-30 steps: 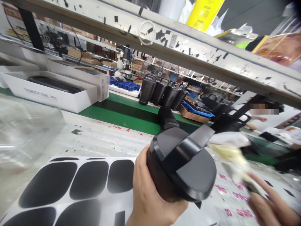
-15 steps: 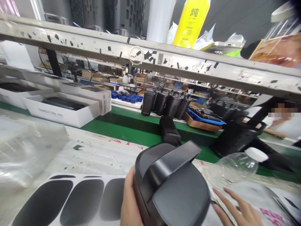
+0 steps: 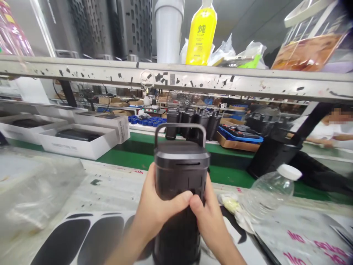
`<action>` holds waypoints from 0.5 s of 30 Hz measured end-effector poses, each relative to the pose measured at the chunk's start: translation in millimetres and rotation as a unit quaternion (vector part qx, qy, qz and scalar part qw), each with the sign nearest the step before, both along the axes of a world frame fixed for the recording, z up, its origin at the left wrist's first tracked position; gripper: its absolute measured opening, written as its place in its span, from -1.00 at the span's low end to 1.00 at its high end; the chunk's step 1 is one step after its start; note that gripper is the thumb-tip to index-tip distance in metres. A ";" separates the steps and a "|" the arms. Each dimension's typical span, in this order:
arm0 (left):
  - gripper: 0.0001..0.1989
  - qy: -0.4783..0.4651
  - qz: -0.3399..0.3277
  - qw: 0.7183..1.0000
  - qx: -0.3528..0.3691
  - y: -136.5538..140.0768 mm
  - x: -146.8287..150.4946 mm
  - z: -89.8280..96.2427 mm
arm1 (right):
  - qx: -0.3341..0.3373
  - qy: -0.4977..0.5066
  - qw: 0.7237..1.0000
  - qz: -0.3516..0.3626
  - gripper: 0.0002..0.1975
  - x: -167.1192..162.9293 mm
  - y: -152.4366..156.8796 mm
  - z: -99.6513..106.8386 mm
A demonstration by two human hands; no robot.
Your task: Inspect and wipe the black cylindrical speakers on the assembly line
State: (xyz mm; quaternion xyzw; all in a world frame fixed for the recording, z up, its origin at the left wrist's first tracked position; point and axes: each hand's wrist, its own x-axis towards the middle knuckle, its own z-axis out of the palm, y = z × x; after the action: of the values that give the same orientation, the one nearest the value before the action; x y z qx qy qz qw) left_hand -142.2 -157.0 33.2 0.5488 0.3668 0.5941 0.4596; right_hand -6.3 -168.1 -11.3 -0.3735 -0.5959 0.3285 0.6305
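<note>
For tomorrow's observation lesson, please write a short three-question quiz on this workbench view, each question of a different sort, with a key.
1. True or false: both hands grip the black device, which stands upright with its handle on top.
2. What lies on the bench just right of the right hand? A) a clear bottle with a white cap B) a red mug C) a hammer
3. Fill in: on the shelf above stands a ______ bottle beside a white cup.

Key
1. True: the left hand and right hand wrap its body, thumbs meeting in front.
2. A: the clear bottle lies on its side.
3. Yellow.
</note>
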 end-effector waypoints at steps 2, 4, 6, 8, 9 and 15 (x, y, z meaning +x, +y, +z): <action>-0.30 0.007 -0.047 0.998 -0.033 11.1 2.8 0.3 | -0.027 0.026 0.999 -0.002 -0.12 0.3 7.4 -6.4; -0.31 0.031 -0.063 0.996 -0.052 20.0 7.5 -3.9 | -0.086 0.033 0.994 -0.049 -0.10 2.3 14.5 -15.9; -0.31 0.050 -0.055 0.996 -0.056 26.1 12.1 -9.9 | -0.126 0.035 0.988 -0.088 -0.06 4.9 19.0 -22.4; -0.33 0.050 -0.057 0.996 -0.044 30.2 14.4 -16.2 | -0.148 0.044 0.983 -0.097 -0.03 7.3 20.3 -23.4; -0.33 0.047 -0.065 0.996 -0.033 32.3 14.2 -19.6 | -0.162 0.049 0.981 -0.100 -0.01 8.3 20.1 -22.7; -0.18 -0.098 -0.164 0.977 -0.099 58.3 0.1 -56.0 | -0.180 0.074 0.976 -0.103 -0.09 12.6 21.1 -31.1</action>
State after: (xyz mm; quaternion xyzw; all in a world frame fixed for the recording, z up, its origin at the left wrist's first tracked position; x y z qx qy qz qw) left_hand -142.1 -98.7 -22.8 0.4920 0.2823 0.5224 0.6367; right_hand 6.4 -147.0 -42.4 -0.5149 -0.4373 0.3901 0.6257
